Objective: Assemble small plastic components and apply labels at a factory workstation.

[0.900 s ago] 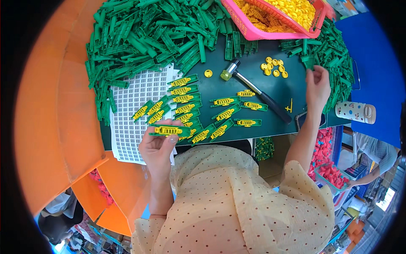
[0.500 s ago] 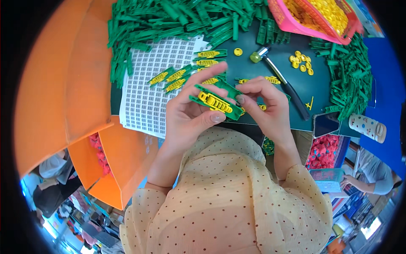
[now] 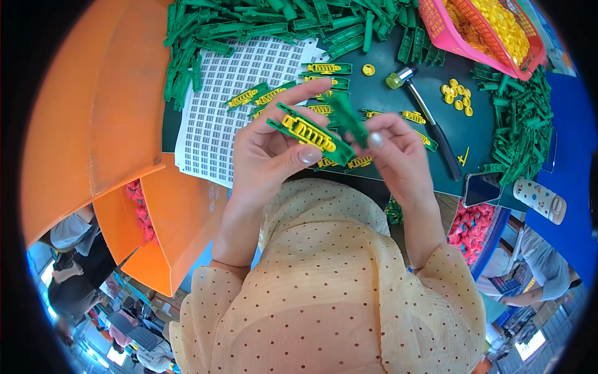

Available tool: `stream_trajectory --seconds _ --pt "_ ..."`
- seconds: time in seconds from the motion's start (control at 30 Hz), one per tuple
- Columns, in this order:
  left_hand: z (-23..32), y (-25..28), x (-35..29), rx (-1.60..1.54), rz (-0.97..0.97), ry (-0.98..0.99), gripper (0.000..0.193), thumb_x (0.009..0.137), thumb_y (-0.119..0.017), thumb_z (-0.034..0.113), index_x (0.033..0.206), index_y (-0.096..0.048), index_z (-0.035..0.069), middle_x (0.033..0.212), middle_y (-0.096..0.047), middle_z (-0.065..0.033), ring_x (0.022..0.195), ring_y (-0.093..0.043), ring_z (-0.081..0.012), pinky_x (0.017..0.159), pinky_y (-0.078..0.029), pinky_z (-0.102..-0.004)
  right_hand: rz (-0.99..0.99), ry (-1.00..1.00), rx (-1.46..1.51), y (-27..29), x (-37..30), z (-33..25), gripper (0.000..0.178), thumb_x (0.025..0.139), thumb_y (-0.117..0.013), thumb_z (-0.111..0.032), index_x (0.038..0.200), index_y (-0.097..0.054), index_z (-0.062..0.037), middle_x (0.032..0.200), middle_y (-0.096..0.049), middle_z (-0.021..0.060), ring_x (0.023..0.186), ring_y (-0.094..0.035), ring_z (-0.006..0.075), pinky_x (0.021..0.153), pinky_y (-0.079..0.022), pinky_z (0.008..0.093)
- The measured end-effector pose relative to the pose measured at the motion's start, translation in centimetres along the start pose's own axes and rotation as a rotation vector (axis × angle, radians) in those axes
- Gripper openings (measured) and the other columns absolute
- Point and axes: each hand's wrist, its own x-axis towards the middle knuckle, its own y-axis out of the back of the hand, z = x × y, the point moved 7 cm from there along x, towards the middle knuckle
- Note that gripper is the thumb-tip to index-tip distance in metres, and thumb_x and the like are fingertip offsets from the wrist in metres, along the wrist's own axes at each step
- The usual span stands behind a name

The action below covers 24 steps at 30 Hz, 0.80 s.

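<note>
We find both hands raised above the counter (image 3: pixel 386 106), close to the chest, presumably so the work sits near the eye. The left hand (image 3: pixel 268 149) pinches a green strip with a yellow insert (image 3: pixel 309 133) between thumb and fingers, tilted down toward the right hand — an angle that presents its lower end to the other piece. The right hand (image 3: pixel 398 156) pinches a plain green piece (image 3: pixel 346 115) at its fingertips, upright and touching the strip's end; whether the two are joined we cannot tell.

Beyond the hands lie more finished green-and-yellow strips (image 3: pixel 324 68) in a loose row, a white grid sheet (image 3: pixel 230 93) beyond the left hand, and a small hammer (image 3: pixel 423 112) beyond the right hand — within reach. Farther off sit a heap of green parts (image 3: pixel 249 25), loose yellow caps (image 3: pixel 458 96) and a pink basket (image 3: pixel 479 43) of yellow pieces.
</note>
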Motion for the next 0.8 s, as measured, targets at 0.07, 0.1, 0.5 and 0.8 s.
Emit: stream_trajectory --seconds 0.07,0.1,0.5,0.8 --pt "0.5 0.1 0.1 0.134 0.085 -0.083 0.030 0.083 -0.076 -0.001 0.110 -0.064 -0.005 0.125 -0.062 -0.0190 0.104 -0.065 -0.0184 0.085 -0.058 -0.0310 0.080 0.172 -0.184 -0.8 -0.2 -2.0 0.027 0.092 -0.068 -0.009 0.115 -0.058 -0.0008 0.106 -0.067 0.0107 0.094 -0.066 0.0179 0.085 -0.053 0.0310" --pt "0.5 0.0 -0.1 0.136 0.097 -0.087 0.030 0.083 -0.076 -0.001 0.110 -0.064 -0.005 0.125 -0.062 -0.0190 0.104 -0.065 -0.0184 0.085 -0.058 -0.0310 0.157 0.351 -0.364 -1.3 -0.7 -3.9 0.028 0.091 -0.068 -0.008 0.116 -0.058 0.0006 0.108 -0.067 0.0119 0.096 -0.066 0.0186 0.088 -0.052 0.0322" --pt "-0.4 0.2 -1.1 -0.008 0.213 -0.080 0.045 0.078 -0.082 0.006 0.117 -0.060 -0.003 0.110 -0.069 -0.0148 0.102 -0.068 -0.0265 0.092 -0.056 -0.0403 -0.032 0.693 -0.796 -5.7 -0.8 -5.3 0.030 0.077 -0.079 0.000 0.105 -0.068 -0.0017 0.103 -0.068 0.0114 0.093 -0.064 0.0234 0.080 -0.050 0.0322" --pt "-0.3 0.7 -0.7 -0.063 0.223 -0.178 0.035 0.079 -0.078 -0.007 0.111 -0.062 -0.004 0.104 -0.071 -0.0143 0.099 -0.069 -0.0217 0.088 -0.058 -0.0353 -0.085 0.647 -0.859 -6.4 -0.3 -5.7 0.030 0.077 -0.079 0.002 0.106 -0.070 0.0006 0.102 -0.068 0.0122 0.094 -0.063 0.0212 0.082 -0.050 0.0307"
